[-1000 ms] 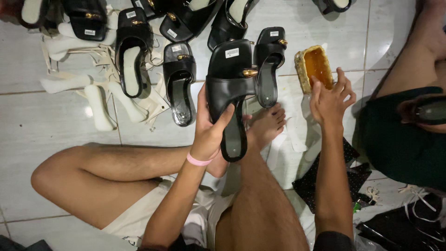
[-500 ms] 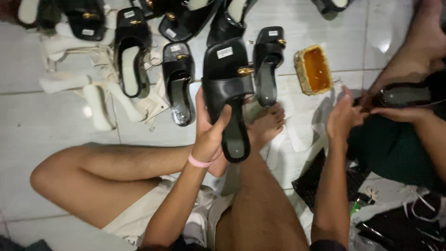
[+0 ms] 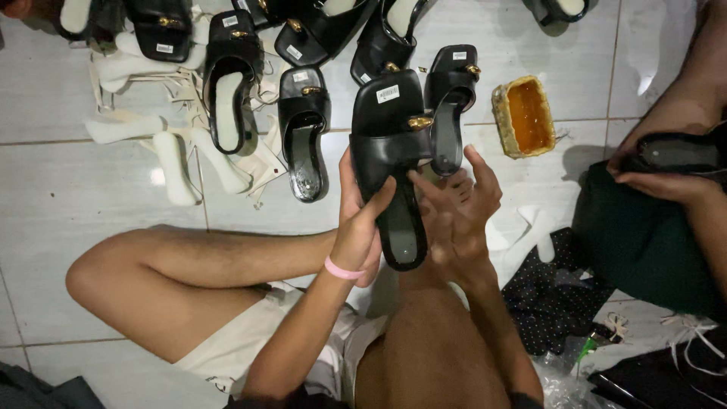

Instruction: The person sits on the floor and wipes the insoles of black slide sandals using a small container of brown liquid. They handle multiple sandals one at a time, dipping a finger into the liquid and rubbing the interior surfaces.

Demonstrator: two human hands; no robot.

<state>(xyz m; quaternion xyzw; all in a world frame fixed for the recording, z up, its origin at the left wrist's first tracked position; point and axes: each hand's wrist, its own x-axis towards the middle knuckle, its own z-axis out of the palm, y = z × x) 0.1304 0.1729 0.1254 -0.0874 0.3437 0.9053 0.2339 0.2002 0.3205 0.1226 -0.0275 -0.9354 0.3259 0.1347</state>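
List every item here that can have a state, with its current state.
black sandal: held up, sole toward the floor
left hand: gripping the sandal
right hand: fingers on the sandal's side
yellow tub: open, amber contents
floor sandals: lying flat
co-worker's hand: holding another sandal

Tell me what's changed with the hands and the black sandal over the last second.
The right hand left the yellow glue tray, swung out to the right, then came back left to touch the black sandal. The left hand kept its grip on that sandal throughout. The tray and the sandals on the floor stayed put.
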